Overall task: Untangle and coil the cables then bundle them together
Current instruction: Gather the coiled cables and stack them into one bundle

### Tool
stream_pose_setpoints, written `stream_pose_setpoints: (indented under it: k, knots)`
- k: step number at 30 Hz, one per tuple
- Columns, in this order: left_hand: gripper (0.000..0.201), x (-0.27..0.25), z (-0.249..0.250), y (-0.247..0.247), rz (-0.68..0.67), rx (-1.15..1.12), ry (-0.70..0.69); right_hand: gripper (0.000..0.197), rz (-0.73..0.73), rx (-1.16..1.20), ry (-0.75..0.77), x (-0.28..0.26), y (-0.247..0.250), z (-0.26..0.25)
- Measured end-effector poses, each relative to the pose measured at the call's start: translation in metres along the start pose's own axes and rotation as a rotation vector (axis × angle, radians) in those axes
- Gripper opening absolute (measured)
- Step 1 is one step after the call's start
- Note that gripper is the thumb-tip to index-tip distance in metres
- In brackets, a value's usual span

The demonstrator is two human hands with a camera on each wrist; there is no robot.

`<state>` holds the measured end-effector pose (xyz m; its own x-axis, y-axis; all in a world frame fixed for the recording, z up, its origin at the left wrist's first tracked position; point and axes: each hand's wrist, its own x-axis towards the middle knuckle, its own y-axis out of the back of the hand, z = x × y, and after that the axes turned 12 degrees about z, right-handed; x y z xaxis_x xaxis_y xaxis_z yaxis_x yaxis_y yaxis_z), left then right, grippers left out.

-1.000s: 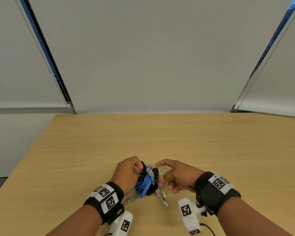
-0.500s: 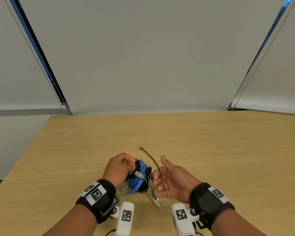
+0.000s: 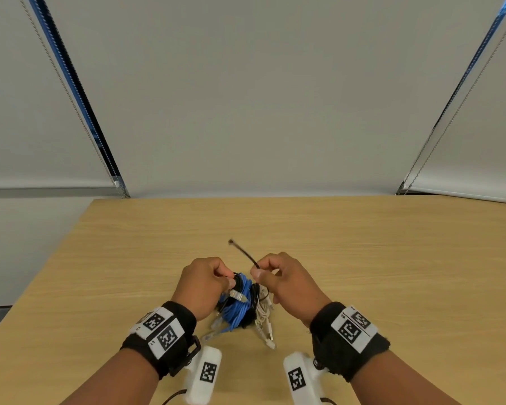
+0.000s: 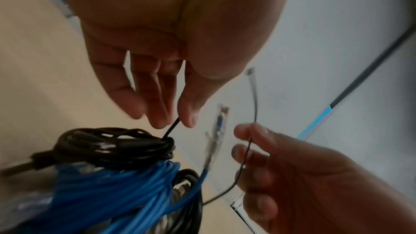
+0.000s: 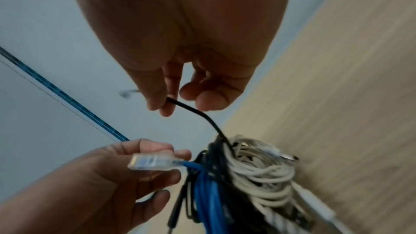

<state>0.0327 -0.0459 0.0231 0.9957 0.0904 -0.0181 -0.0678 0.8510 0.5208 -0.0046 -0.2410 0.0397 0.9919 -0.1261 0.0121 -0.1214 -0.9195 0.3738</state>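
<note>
Left hand pinched black tie at cable bundle; right hand pinched tie's free end above wooden table.

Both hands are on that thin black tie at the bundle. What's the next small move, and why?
Probably cross the two tie ends and twist them shut: left hand and right hand each pinch an end above the coils, and the ends are not yet joined.

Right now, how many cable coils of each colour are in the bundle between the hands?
Blue cable coil: 1
Black cable coil: 1
Off-white cable coil: 1
Total: 3 coils, with one thin black tie around them.
</note>
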Motion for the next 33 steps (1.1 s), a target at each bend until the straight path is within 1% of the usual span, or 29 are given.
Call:
stream_pose_setpoints:
  k: [3, 5, 9, 11, 13, 15, 18, 20, 23, 30, 33]
  knots:
    - [0.013, 0.001, 0.008, 0.001, -0.036, -0.12, 0.007, 0.01, 0.003, 0.098, 0.016, 0.002, -0.006, -0.011]
    - [0.014, 0.002, 0.013, 0.005, -0.032, -0.195, -0.011, 0.009, 0.008, 0.092, 0.047, 0.004, -0.008, -0.017]
    - [0.015, 0.0, 0.017, 0.009, -0.065, -0.355, 0.004, 0.019, 0.027, 0.059, 0.125, 0.005, -0.006, -0.016]
    - [0.015, -0.003, 0.015, 0.008, -0.077, -0.419, 0.025, 0.022, 0.037, 0.073, 0.131, 0.005, -0.006, -0.014]
    - [0.011, -0.005, 0.013, 0.006, -0.081, -0.449, 0.026, 0.022, 0.05, 0.048, 0.137, 0.006, -0.007, -0.012]
    - [0.008, -0.006, 0.011, 0.003, -0.09, -0.449, 0.007, 0.019, 0.049, 0.023, 0.131, 0.006, -0.008, -0.011]
    - [0.013, -0.006, 0.011, -0.001, -0.076, -0.425, -0.024, 0.016, 0.053, 0.039, 0.114, 0.005, -0.007, -0.01]
    - [0.013, -0.007, 0.011, -0.003, -0.055, -0.393, -0.042, 0.011, 0.051, 0.062, 0.094, 0.005, -0.006, -0.011]
    - [0.011, -0.007, 0.012, -0.004, -0.041, -0.336, -0.066, 0.015, 0.032, 0.055, 0.099, 0.005, -0.003, -0.01]
    - [0.006, -0.01, 0.015, -0.003, -0.054, -0.312, -0.065, 0.016, 0.03, 0.027, 0.139, 0.002, -0.001, -0.009]
    - [0.005, -0.011, 0.014, -0.003, -0.055, -0.304, -0.063, 0.016, 0.028, -0.03, 0.163, 0.002, -0.001, -0.007]
